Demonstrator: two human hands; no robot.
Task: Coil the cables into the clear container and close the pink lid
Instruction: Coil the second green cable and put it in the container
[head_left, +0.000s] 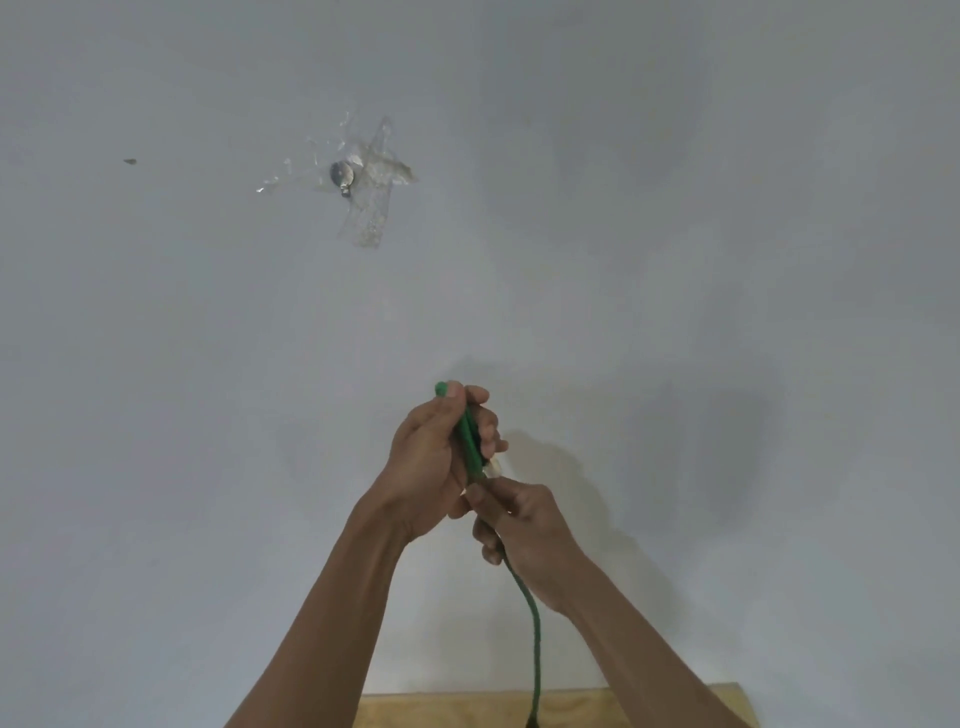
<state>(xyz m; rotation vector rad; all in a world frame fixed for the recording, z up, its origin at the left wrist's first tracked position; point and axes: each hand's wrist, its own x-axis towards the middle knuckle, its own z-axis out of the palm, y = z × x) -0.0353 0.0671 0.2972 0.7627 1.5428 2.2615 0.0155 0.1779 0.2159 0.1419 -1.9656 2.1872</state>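
Both arms are raised in front of a plain pale wall (675, 234), camera tilted up, so most of the view is wall. The left hand (434, 462) is higher, fingers curled round a folded bunch of green cable (470, 441), several strands lying side by side in the palm, thumb pressed on the top of the bend where a green loop pokes out above the fist. The right hand (519, 519) sits just below and touching the left hand, fingers and thumb pinching the same green cable where it leaves the bunch; a small pale piece, maybe a connector, shows between the two hands, too small to tell. From the right hand one strand hangs down between the forearms, curving slightly, and reaches the bottom edge of the view, where a dark end shows over a light wooden surface (441, 712). Only a strip of that surface is visible at the bottom, between and beside the arms. So the cable is in the air, clamped in both hands, with its tail dangling toward the wood. On the wall, upper left of centre, is a small metal hook (341, 175) under crossed strips of crumpled clear tape (374, 208), and further left a small dark mark (130, 161). Soft shadows of the hands fall on the wall to the right.
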